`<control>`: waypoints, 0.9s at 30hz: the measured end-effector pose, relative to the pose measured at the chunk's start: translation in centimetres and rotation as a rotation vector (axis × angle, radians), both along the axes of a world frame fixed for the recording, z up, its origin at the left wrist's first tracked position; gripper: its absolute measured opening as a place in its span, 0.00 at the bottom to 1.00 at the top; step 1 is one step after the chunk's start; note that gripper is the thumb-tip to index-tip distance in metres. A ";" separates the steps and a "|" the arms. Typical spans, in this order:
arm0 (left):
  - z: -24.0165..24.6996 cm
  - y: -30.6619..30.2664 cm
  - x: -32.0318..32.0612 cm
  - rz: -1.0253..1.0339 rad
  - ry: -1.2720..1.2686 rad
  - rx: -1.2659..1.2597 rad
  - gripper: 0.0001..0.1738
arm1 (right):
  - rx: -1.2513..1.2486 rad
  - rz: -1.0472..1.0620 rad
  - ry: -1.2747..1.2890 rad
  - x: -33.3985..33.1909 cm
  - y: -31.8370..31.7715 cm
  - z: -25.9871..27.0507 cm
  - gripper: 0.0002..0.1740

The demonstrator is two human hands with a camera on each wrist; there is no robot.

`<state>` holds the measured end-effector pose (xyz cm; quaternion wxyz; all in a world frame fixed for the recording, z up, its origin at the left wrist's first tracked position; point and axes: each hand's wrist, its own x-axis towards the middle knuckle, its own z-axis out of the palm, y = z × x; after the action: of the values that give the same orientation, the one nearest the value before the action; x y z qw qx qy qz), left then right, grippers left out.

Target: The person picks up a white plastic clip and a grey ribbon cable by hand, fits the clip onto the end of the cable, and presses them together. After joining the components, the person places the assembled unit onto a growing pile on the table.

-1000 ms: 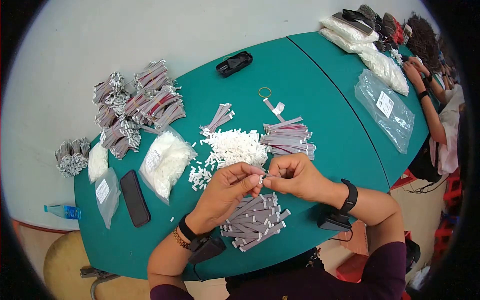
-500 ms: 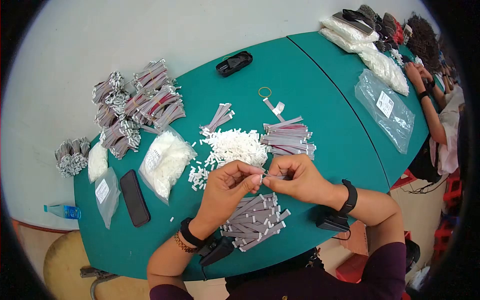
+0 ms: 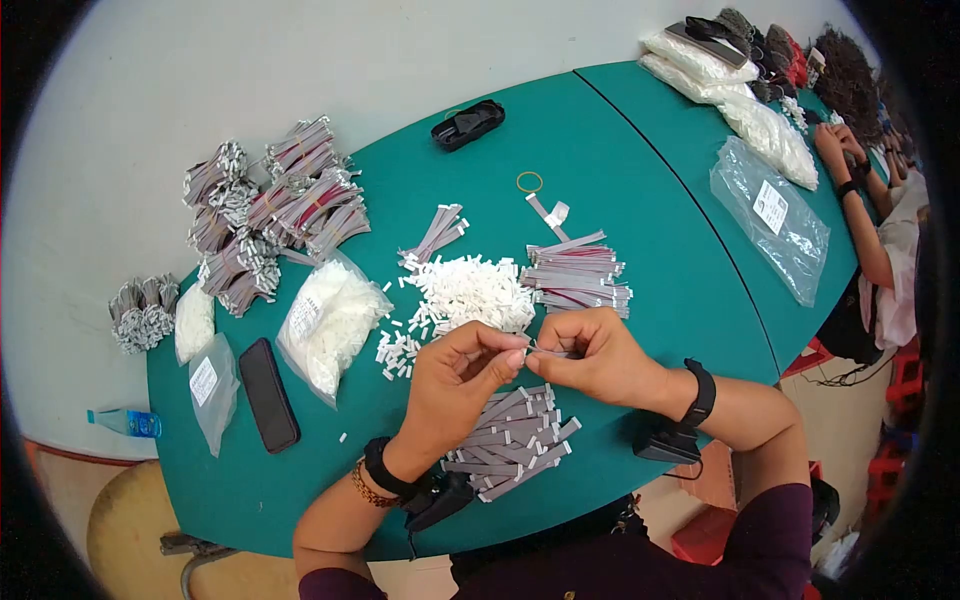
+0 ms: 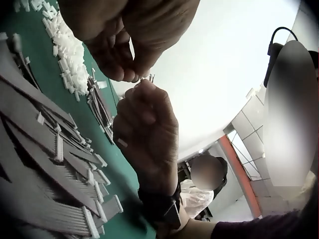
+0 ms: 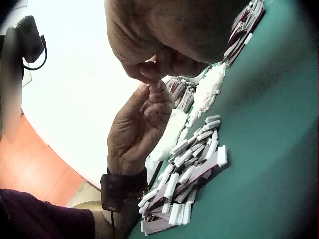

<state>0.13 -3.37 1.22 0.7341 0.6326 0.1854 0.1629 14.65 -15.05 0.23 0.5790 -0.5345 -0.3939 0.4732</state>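
Fingertip to fingertip, my two hands meet over the green table (image 3: pixel 640 200) in the head view. My left hand (image 3: pixel 445 385) pinches a tiny white connector housing between thumb and index finger, mostly hidden by the fingertips. With thumb and curled index finger, my right hand (image 3: pixel 597 352) pinches a thin grey flat cable (image 3: pixel 553 353), its end pointing at the left fingertips. Just below the hands lies a pile of grey flat cables (image 3: pixel 510 440) with white end connectors. Directly beyond them is a heap of small white housings (image 3: pixel 470 295).
Reddish-grey cables (image 3: pixel 577 278) lie beyond the right hand. To the left are a bag of white parts (image 3: pixel 332 325), a phone (image 3: pixel 269 395) and bundled cables (image 3: pixel 290 195). A black case (image 3: pixel 468 125) sits far back. Another person's arms (image 3: pixel 860 215) work at the right.
My left wrist has turned slightly and its fingers have closed more over the white piece. The fingertips stay together at nearly the same spot; the right hand has barely moved.
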 end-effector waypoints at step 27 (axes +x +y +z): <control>-0.4 0.4 0.1 -0.031 -0.008 -0.158 0.06 | 0.029 0.013 0.023 -0.2 0.0 -0.1 0.08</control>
<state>0.20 -2.94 0.78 0.7851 0.5747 0.1848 0.1388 14.40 -15.03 0.14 0.5879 -0.5182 -0.3976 0.4772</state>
